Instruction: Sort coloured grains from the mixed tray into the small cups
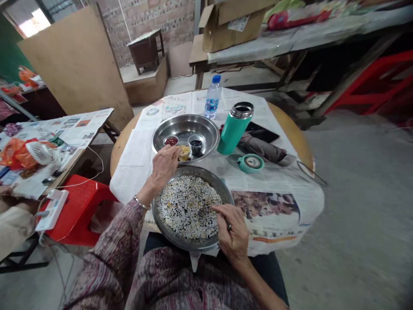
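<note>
A wide metal bowl point(190, 243) at the table's front edge is full of small white, black and yellow beads point(189, 206). My right hand point(232, 232) is over its right side, thumb and fingers pinched close to the beads; what they hold is too small to make out. Behind it sits a second metal bowl point(183, 122) with small clear cups of red beads point(171, 141), yellow beads point(185, 153) and black beads point(196, 146). My left hand point(164, 167) reaches over its near rim, fingertips closed beside the yellow cup. Anything in that pinch is hidden.
On the newspaper-covered round table point(284, 181) stand a plastic water bottle point(213, 99), an open green flask point(235, 129) and its lid point(251, 163). A dark folded umbrella point(263, 148) lies to the right. A red stool point(80, 211) with a power strip point(53, 211) is at left.
</note>
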Demonstrator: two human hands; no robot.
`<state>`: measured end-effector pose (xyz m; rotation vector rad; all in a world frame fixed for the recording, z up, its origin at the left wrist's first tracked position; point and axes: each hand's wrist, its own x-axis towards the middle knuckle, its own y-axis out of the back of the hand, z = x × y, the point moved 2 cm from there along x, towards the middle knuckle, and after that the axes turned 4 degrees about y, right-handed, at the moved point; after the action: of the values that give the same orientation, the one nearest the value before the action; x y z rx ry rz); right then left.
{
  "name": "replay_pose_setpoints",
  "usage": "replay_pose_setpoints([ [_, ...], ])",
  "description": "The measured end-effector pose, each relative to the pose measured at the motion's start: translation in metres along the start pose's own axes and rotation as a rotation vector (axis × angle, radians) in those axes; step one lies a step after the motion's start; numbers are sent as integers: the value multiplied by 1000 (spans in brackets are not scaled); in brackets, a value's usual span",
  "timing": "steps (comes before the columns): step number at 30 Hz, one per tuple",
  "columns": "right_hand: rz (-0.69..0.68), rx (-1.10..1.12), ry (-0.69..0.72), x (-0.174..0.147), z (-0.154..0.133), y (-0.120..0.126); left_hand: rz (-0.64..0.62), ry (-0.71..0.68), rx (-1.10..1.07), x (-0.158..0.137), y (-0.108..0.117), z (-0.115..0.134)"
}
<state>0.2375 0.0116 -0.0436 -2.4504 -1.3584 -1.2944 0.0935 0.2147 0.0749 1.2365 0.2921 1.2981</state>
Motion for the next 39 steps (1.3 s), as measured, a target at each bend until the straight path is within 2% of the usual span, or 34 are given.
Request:
replay_pose_setpoints([
  [3,0,-3,0,0,-1,1,21,-42,-50,-35,15,1],
  [5,-3,-5,5,0,-1,1,-30,-66,-81,-61,23,1],
  [9,-13,-6,19,0,-1,2,-258,-48,-64,-103,22,-14],
  [11,-14,-7,19,0,0,2,-383,-4,-31,-115,17,-23],
  [13,-13,-10,15,0,0,1,-449,34,31,-120,14,-26],
  [18,-8,-11,11,-1,-1,1,-515,35,186,-135,9,-6],
  [22,-8,-15,7,-1,-1,1,-602,-9,149,-156,6,19],
  [24,-10,-16,10,0,-2,1,-626,-80,99,-165,2,29],
  [27,-14,-20,10,0,-2,1,-609,-222,50,-169,-7,40],
  [31,-16,-19,13,1,-3,0,-565,-359,92,-153,-20,46],
  [39,18,-32,-4,0,-3,1,-704,-498,16,-118,-44,47],
])
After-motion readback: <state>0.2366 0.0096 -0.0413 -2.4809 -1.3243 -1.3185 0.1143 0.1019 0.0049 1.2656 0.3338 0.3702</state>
